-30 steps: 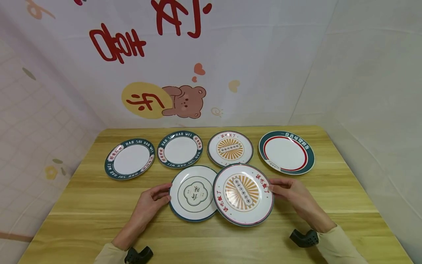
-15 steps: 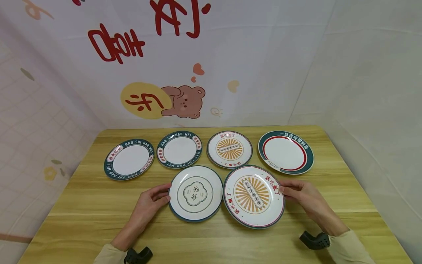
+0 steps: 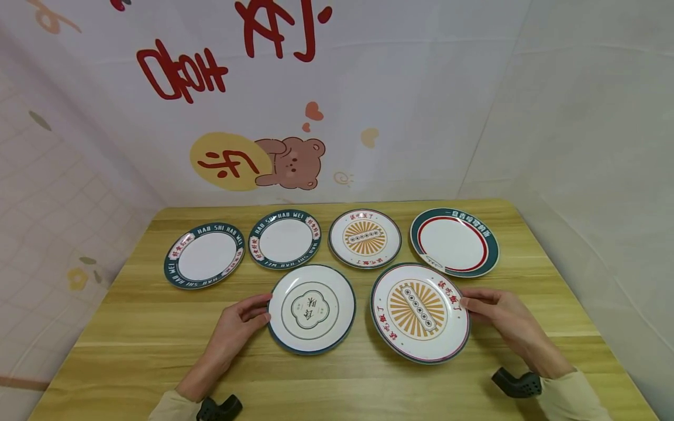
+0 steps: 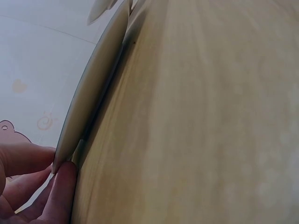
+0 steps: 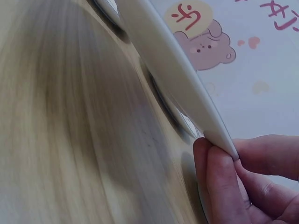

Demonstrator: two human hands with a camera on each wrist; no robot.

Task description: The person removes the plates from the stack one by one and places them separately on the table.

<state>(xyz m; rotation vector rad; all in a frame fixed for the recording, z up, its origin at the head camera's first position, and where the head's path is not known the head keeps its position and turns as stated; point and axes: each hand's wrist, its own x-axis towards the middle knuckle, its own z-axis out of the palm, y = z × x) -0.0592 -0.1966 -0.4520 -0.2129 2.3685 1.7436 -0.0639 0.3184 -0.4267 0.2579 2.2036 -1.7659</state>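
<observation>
My left hand (image 3: 236,333) pinches the left rim of a white plate (image 3: 312,310) with a thin blue edge and a flower-shaped emblem. In the left wrist view, thumb and fingers (image 4: 60,191) grip that rim just above the wood. My right hand (image 3: 502,318) holds the right rim of a plate (image 3: 420,313) with an orange sunburst and red characters. The right wrist view shows this plate's pale underside (image 5: 173,70) raised off the table, fingers (image 5: 224,182) beneath and thumb on top. A gap separates the two plates.
Along the back of the wooden table (image 3: 326,386) stand two green-rimmed plates (image 3: 205,255) (image 3: 285,240), a smaller sunburst plate (image 3: 365,238) and a green-and-red-rimmed plate (image 3: 454,242). A printed white cloth (image 3: 411,88) hangs behind.
My right hand has moved right with the sunburst plate, which overlapped the emblem plate a second ago and is now apart from it. My left hand has stayed at its plate.
</observation>
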